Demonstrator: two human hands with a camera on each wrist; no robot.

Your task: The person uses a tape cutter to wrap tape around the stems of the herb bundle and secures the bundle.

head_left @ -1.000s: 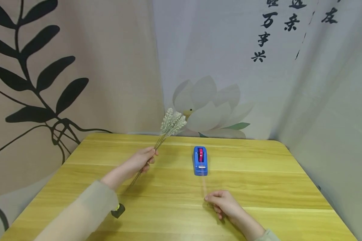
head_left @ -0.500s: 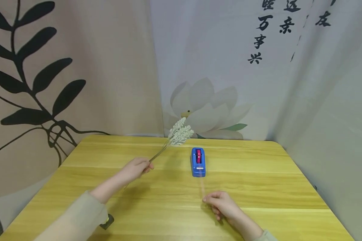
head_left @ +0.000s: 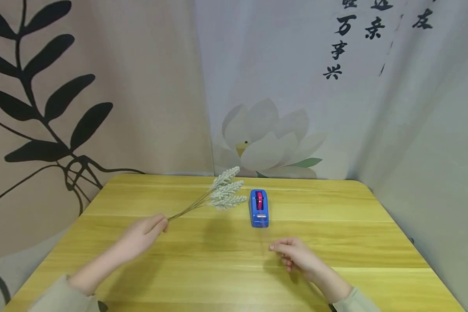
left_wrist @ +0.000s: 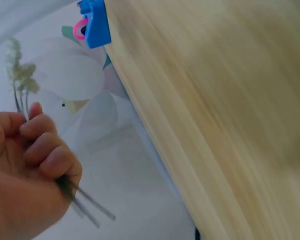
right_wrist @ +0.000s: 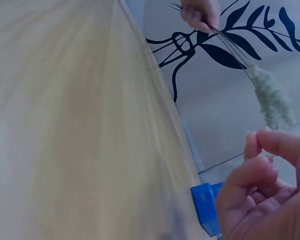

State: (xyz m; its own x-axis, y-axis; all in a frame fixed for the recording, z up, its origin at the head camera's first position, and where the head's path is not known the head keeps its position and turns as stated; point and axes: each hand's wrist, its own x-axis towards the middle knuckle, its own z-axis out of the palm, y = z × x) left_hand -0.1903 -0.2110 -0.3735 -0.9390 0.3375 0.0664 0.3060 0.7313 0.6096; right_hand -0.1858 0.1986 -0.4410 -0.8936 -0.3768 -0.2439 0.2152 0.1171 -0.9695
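Note:
My left hand (head_left: 142,236) grips the thin stems of a bunch of pale dried flowers (head_left: 227,190) above the left of the table. The flower heads point right, close to a blue tape dispenser (head_left: 259,221) with a pink roll. In the left wrist view, curled fingers (left_wrist: 45,145) wrap the stems, whose cut ends stick out below the fist. My right hand (head_left: 296,258) is in front of the dispenser, thumb and forefinger pinched together on the end of a clear tape strip (head_left: 265,236). That strip is very faint and runs back toward the dispenser.
A yellow wood-grain table (head_left: 203,281) spreads under both hands. Behind it hangs a curtain (head_left: 160,108) printed with dark leaves, a lotus and writing. The dispenser stands toward the back of the table, right of the flowers.
My left hand has moved left and nearer to me, and the bunch has swung down from steep to leaning right. My right hand has shifted slightly, still pinching the tape. The dispenser stays put.

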